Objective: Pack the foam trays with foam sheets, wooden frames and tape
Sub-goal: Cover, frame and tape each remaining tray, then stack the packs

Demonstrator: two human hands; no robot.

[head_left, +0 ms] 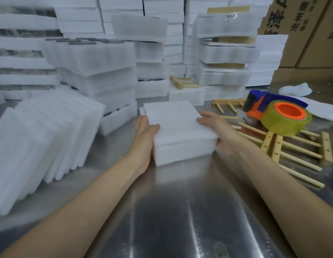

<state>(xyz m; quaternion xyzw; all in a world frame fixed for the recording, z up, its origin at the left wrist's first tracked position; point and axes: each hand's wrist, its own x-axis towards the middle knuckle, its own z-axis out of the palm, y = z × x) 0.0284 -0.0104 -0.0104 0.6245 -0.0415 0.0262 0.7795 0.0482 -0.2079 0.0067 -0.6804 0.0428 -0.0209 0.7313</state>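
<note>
foam tray (177,135): covered by a foam sheet, held at the centre of the steel table (180,211) | left hand (146,135): pressed flat to its left side, thumb laid on top | right hand (216,127): clasped round its right edge | tape dispenser (275,113): rested on wooden frames (296,146) to the right | foam sheets (42,142): leaned in a row at left

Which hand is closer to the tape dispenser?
Right. The right hand holds the foam tray beside the tape dispenser; the left hand is across the tray.
</note>
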